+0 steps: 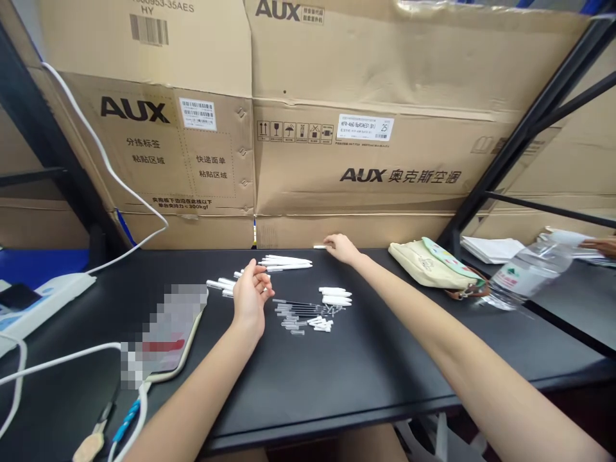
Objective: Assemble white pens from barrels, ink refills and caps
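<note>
My right hand (343,249) is at the back edge of the table, fingers closed on a slim white tube (319,247) whose left end sticks out. My left hand (251,296) hovers by the white pen barrels (222,286), fingers loosely bent and apart from the thumb, with nothing clearly held. Behind it lies a row of long white tapered barrels (287,262). Between my arms are shorter white pen pieces (335,296), thin clear rods with dark tips (301,308), small clear caps (291,322) and small white plugs (320,323).
A phone (176,330) lies left, near a white power strip (45,311) and cables. At right are a cream pouch (423,266), a tilted water bottle (527,273) and white papers (491,249). Cardboard (356,212) walls the back; black metal frame bars (520,135) flank the table.
</note>
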Available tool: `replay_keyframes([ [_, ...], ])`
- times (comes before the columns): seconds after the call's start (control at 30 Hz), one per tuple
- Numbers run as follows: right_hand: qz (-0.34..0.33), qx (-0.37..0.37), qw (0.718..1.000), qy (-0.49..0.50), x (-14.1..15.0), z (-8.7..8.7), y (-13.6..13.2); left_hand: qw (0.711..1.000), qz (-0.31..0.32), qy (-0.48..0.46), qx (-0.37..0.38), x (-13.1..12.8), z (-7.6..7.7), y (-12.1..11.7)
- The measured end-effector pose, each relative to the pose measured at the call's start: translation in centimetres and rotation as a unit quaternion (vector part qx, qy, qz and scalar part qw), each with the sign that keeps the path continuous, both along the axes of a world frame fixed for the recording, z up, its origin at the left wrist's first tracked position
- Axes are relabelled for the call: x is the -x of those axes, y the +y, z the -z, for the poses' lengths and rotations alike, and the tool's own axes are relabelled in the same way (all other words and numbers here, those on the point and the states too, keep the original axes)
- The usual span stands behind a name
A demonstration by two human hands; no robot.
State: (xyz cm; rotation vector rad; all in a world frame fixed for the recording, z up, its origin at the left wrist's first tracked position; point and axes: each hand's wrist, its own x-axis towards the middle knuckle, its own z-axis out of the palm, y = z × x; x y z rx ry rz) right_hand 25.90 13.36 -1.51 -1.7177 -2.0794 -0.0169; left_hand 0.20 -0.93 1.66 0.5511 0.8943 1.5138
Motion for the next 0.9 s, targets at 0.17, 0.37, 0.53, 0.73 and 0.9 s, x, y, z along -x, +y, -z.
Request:
replay_keyframes([
  [0.17, -0.012, 0.023, 0.995, -0.098, 0.7, -0.1, 0.1, 1.000, -0.002, 0.005, 0.010, -0.1, 0.0, 0.2],
  [0.37, -0.052, 0.031, 0.991, -0.122, 1.4, -1.9, -1.0, 1.000, 0.003, 0.009, 0.008, -0.1, 0.2, 0.2],
  [0.53, -0.139, 0.054, 0.986, -0.078, 0.9, -3.1, -6.9, 1.000, 0.013, 0.010, 0.007, -0.3, 0.1, 0.2],
  [0.73, -0.237, 0.057, 0.969, -0.027, 0.2, -3.1, -14.4, 1.000, 0.019, 0.017, 0.003, -0.4, -0.2, 0.2],
  [0.9, -0.236, 0.030, 0.970, -0.056, 0.3, -2.3, -15.9, 0.996, 0.075, 0.054, -0.019, -0.6, 0.2, -0.2],
])
